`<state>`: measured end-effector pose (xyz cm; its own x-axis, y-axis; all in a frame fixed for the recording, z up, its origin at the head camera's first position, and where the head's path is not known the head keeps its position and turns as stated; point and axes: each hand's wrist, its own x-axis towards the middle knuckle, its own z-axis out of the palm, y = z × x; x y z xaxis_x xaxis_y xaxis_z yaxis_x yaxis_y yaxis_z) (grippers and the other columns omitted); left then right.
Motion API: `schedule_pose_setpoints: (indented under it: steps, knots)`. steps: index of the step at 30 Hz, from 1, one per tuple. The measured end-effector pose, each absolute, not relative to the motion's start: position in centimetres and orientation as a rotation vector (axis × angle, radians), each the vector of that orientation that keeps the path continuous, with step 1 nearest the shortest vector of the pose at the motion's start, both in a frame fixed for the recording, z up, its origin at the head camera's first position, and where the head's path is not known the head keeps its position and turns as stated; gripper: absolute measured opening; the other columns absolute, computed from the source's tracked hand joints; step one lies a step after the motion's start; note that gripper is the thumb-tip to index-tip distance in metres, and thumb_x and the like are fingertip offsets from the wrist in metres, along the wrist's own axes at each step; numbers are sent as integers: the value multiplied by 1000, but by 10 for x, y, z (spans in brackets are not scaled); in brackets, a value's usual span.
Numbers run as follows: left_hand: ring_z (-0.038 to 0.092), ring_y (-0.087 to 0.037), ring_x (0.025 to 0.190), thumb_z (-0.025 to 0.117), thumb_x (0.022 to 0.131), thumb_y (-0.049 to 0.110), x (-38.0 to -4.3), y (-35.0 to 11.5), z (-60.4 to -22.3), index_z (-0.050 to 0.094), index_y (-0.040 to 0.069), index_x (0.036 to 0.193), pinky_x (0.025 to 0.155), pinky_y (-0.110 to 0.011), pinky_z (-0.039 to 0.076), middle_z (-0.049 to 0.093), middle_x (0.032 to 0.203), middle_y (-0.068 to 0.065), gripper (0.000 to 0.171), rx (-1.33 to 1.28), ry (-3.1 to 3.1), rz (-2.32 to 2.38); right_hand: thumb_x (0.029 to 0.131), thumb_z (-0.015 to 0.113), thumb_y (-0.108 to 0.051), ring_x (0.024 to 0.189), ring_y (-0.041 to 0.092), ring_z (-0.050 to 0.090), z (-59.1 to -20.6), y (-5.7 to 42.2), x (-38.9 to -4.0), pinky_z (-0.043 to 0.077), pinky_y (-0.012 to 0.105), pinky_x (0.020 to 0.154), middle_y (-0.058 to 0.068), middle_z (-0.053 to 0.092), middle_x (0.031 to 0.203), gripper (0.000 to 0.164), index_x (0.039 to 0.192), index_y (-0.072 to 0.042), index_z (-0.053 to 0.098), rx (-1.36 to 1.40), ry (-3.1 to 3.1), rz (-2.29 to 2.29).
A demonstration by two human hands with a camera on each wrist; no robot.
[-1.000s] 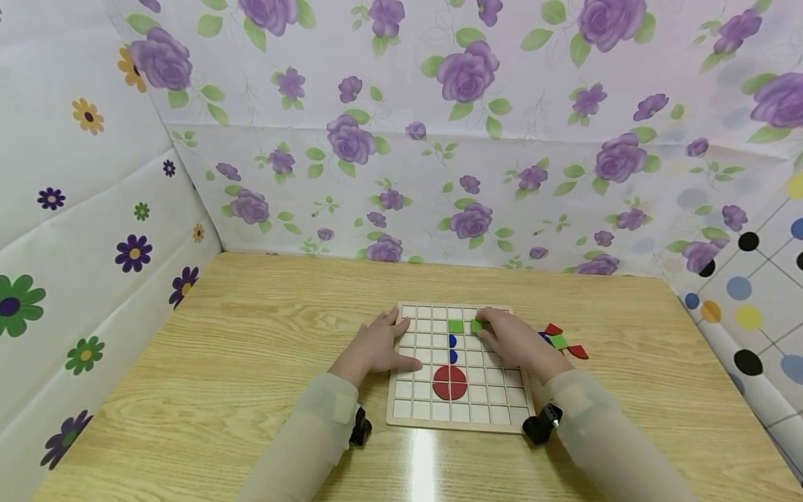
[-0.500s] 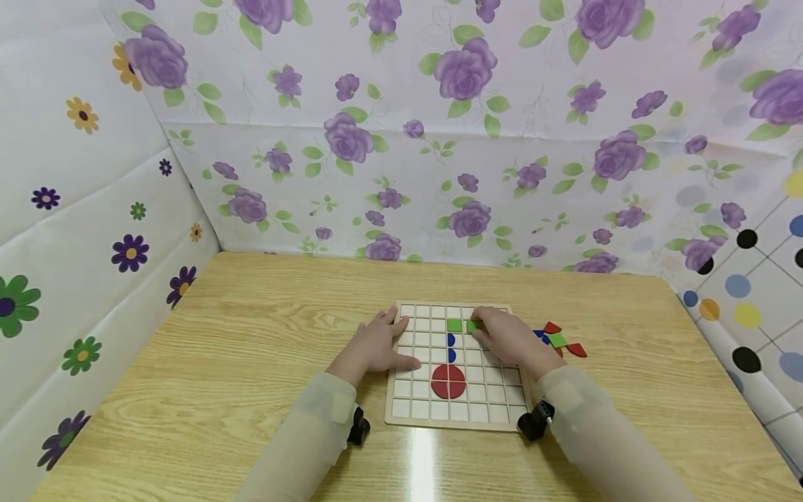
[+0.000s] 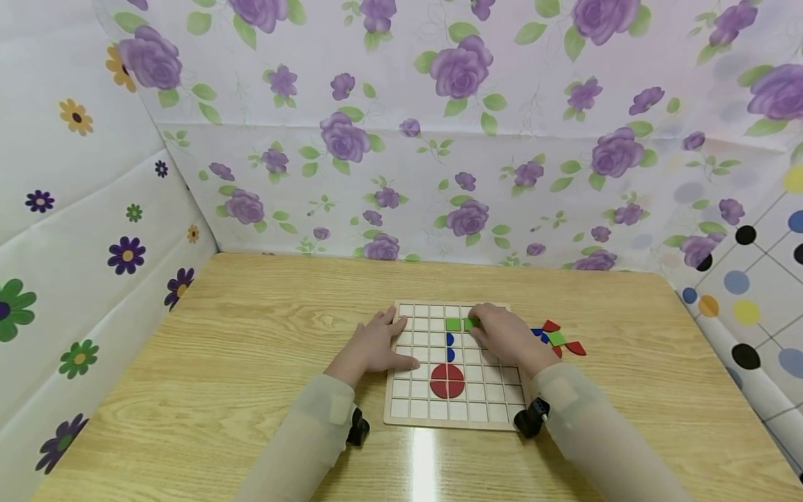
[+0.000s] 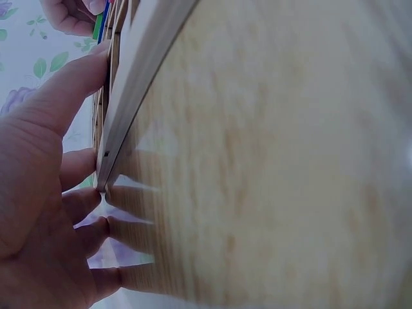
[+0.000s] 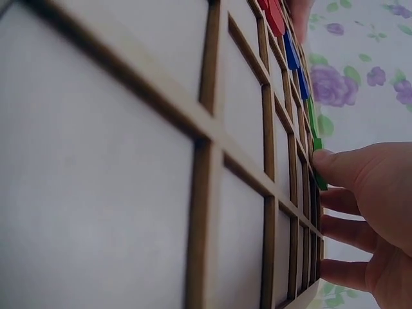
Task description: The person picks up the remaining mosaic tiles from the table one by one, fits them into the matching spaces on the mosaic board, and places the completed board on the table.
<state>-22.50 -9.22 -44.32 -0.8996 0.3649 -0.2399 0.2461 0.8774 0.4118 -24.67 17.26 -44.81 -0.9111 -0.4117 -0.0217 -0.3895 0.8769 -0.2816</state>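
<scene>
A wooden grid board [image 3: 399, 409] lies flat on the table. My left hand [image 3: 375, 347] rests at its left edge with fingers spread and the thumb reaching over the cells. In the upper part of the board, my right hand [image 3: 507, 338] pinches a green square tile [image 3: 468, 325] between thumb and fingers; the hand covers part of it. In the right wrist view the thumb presses on this green tile [image 5: 317, 145] at the grid. Just left of it sits another green square [image 3: 453, 324]. Below that are two blue half-round tiles [image 3: 449, 339] and a red circle [image 3: 440, 374] of quarter pieces.
Loose tiles lie right of the board, partly behind the right wrist: a green square [image 3: 556, 339], a red quarter piece [image 3: 576, 348] and several other red and blue ones. Flowered cloth [image 3: 401, 139] stands behind the wooden table [image 3: 282, 307].
My right hand has shifted slightly left with the green square, narrowing the gap to the other green tile. The left hand keeps its place on the board's edge.
</scene>
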Motion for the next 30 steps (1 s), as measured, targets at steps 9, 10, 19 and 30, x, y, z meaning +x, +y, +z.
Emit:
schedule_pose_setpoints:
  steps: [9,10,19,30]
  knots:
    - [7,-32,147,68,76,61,-226,-93,-445,28,19,150,114,-61,9,7,160,-7,94,468,2739,542,94,59,-25,101,24,61,-445,173,-246,51,43,85,8,62,112,31,120,-8,59,-647,2970,-410]
    - [7,-32,147,68,76,61,-226,-93,-445,28,19,150,114,-61,8,7,160,-7,94,467,2739,542,94,59,-25,101,24,61,-445,173,-246,51,43,85,8,62,112,31,120,-8,59,-649,2973,-406]
    - [6,-31,147,68,76,61,-226,-92,-446,28,20,150,115,-60,7,6,160,-6,94,457,2739,545,94,60,-24,98,23,61,-443,170,-245,51,42,82,7,63,109,29,118,-9,60,-652,2992,-388]
    - [6,-32,147,69,75,61,-226,-93,-446,29,18,150,114,-61,8,7,160,-8,95,456,2739,567,93,61,-24,99,24,61,-444,170,-245,51,43,83,7,62,110,30,119,-9,60,-638,2991,-389]
